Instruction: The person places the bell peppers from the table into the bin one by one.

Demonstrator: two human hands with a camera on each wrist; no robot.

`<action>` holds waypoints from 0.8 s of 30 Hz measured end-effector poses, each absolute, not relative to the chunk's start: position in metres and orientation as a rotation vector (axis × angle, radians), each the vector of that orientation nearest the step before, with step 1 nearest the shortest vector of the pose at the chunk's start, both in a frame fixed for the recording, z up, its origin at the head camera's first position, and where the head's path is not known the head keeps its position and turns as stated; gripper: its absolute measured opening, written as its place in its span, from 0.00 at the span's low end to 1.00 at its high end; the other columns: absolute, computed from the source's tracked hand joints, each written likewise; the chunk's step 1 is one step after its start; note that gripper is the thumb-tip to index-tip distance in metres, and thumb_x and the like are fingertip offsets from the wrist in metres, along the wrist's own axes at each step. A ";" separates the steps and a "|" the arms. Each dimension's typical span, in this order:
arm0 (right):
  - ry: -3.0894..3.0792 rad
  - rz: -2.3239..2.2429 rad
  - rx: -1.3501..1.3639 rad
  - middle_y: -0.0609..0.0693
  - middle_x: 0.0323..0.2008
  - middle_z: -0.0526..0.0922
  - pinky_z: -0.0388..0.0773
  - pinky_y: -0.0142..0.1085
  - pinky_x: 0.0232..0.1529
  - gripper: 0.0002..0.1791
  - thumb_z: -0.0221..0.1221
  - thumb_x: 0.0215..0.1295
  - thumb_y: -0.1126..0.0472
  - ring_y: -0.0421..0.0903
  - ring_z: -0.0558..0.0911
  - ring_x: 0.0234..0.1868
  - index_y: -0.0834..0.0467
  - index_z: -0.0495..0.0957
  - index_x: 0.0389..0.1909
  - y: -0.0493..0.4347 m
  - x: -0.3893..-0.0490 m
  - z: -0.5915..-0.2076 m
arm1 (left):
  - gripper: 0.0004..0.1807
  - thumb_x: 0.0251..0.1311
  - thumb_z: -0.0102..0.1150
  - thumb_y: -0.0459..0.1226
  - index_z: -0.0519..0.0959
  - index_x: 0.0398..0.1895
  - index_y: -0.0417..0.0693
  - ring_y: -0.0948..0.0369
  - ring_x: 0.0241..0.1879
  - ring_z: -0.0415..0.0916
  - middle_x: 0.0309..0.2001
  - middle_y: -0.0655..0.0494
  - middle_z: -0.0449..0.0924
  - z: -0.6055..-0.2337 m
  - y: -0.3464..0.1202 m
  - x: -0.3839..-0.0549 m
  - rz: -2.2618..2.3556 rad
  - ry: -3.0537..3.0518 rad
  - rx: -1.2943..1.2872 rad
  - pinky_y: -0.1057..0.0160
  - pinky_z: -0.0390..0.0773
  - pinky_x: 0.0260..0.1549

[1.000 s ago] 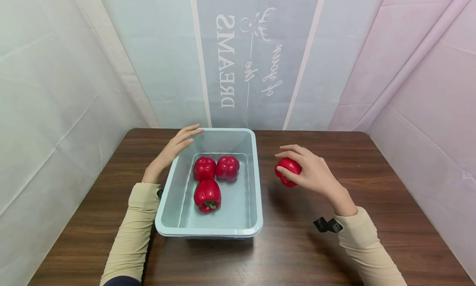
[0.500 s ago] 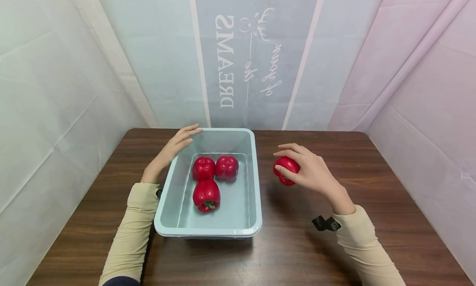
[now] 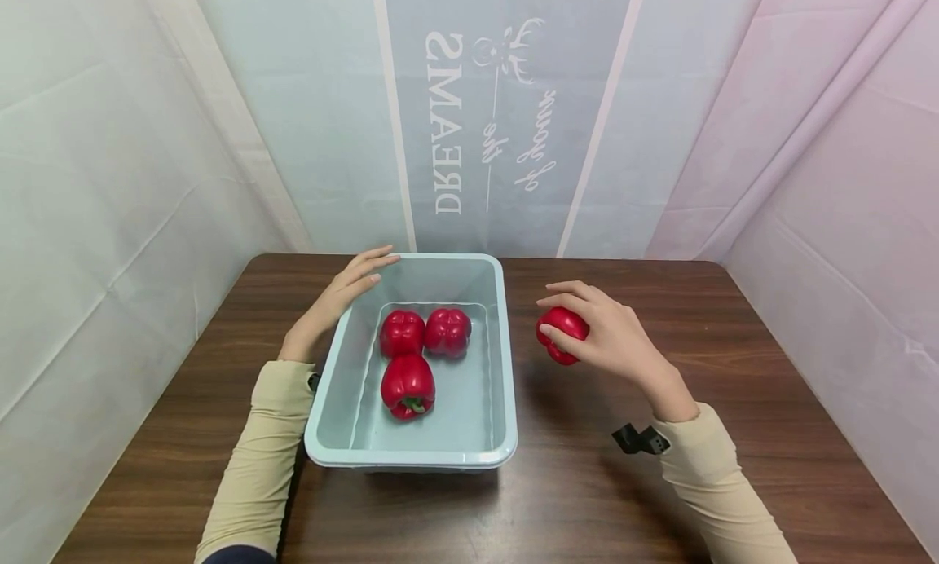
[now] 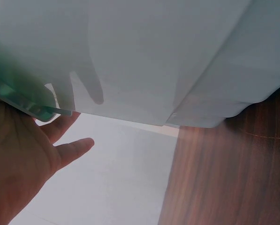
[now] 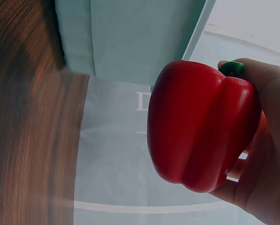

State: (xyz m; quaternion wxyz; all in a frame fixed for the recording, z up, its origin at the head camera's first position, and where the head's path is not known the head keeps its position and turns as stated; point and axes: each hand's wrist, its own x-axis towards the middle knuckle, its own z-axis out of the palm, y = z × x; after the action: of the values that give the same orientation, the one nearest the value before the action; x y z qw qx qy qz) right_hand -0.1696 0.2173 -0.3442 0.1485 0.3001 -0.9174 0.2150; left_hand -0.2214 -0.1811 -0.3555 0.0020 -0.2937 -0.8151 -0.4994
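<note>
My right hand (image 3: 612, 332) grips a red bell pepper (image 3: 562, 336) to the right of the pale blue plastic bin (image 3: 411, 456). In the right wrist view, that bell pepper (image 5: 200, 126) is held sideways with its green stem (image 5: 232, 68) by the thumb, above the table. My left hand (image 3: 341, 295) lies with outstretched fingers at the bin's far left rim. The left wrist view has the left hand (image 4: 32, 154) beside the bin's outer wall (image 4: 130, 61). Inside the bin sit three more red bell peppers: two side by side (image 3: 402, 332) farther back, and one (image 3: 407, 383) nearer, its stem facing me.
A dark wood-grain table (image 3: 587, 499) carries the bin. White cloth (image 3: 110, 222) hangs at both sides, and a grey-blue printed cloth (image 3: 513, 140) with lettering closes the back. A small black device (image 3: 641, 440) is strapped at the right wrist.
The right hand has drifted slightly left toward the bin with the bell pepper in its grip. The left hand, the bin and the peppers inside it stay as they were.
</note>
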 end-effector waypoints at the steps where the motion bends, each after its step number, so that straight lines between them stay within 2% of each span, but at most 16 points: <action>1: -2.636 0.613 0.861 0.43 0.56 0.73 0.80 0.43 0.35 0.20 0.62 0.55 0.45 0.43 0.73 0.53 0.40 0.77 0.50 0.217 -0.170 -0.344 | 0.23 0.68 0.38 0.32 0.63 0.65 0.38 0.50 0.69 0.45 0.70 0.45 0.52 -0.355 -0.181 -0.221 -1.567 -2.557 -0.921 0.40 0.47 0.64; 6: -2.618 0.597 0.857 0.39 0.56 0.72 0.79 0.41 0.35 0.19 0.60 0.57 0.43 0.41 0.73 0.53 0.39 0.77 0.50 0.214 -0.170 -0.344 | 0.23 0.68 0.38 0.32 0.63 0.66 0.38 0.50 0.69 0.45 0.70 0.41 0.51 -0.355 -0.181 -0.221 -1.572 -2.552 -0.926 0.40 0.47 0.64; 18: -2.600 0.598 0.877 0.42 0.56 0.73 0.80 0.42 0.35 0.19 0.61 0.56 0.45 0.42 0.73 0.53 0.40 0.77 0.50 0.212 -0.170 -0.342 | 0.23 0.68 0.38 0.32 0.63 0.66 0.39 0.51 0.69 0.46 0.70 0.48 0.52 -0.357 -0.182 -0.221 -1.569 -2.557 -0.918 0.41 0.47 0.64; 24: -2.596 0.601 0.881 0.43 0.56 0.73 0.80 0.41 0.35 0.20 0.62 0.55 0.45 0.42 0.73 0.53 0.40 0.77 0.50 0.210 -0.171 -0.342 | 0.23 0.68 0.38 0.31 0.63 0.66 0.38 0.50 0.69 0.45 0.70 0.45 0.52 -0.356 -0.181 -0.221 -1.577 -2.550 -0.926 0.41 0.47 0.64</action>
State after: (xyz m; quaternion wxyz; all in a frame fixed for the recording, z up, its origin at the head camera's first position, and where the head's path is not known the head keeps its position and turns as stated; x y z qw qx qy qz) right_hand -0.1712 0.2103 -0.3417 0.1669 0.3094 -0.9120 0.2113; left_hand -0.2209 -0.1815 -0.3564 0.0017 -0.2951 -0.8126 -0.5026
